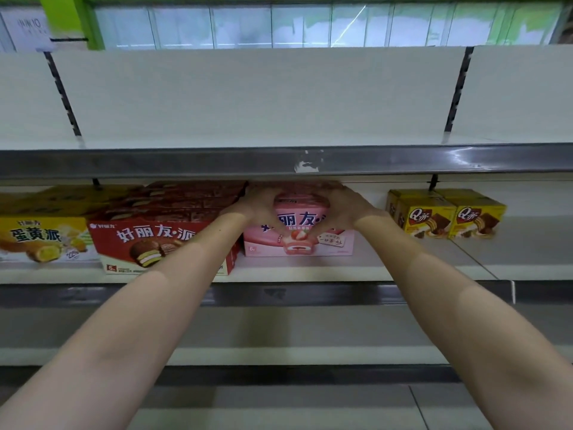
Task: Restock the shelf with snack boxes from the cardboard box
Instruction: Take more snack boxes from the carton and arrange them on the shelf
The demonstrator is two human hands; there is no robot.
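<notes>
Three white metal shelf (pixel 403 265) tiers, glossy grey edge strips, green wall above. Middle tier: red boxes (pixel 161 240), yellow boxes (pixel 40 237), small yellow cartons (pixel 449 217), all cardboard. Pink box (pixel 310 240) sits centre; left hand (pixel 263 204) and right hand (pixel 344 204) grip its top.

Bare shelf board (pixel 369 259) lies open between the pink snack box (pixel 328 243) and the yellow boxes (pixel 446 217); red boxes (pixel 161 240) crowd its left, the upper shelf's rail (pixel 217 162) hangs low overhead.
</notes>
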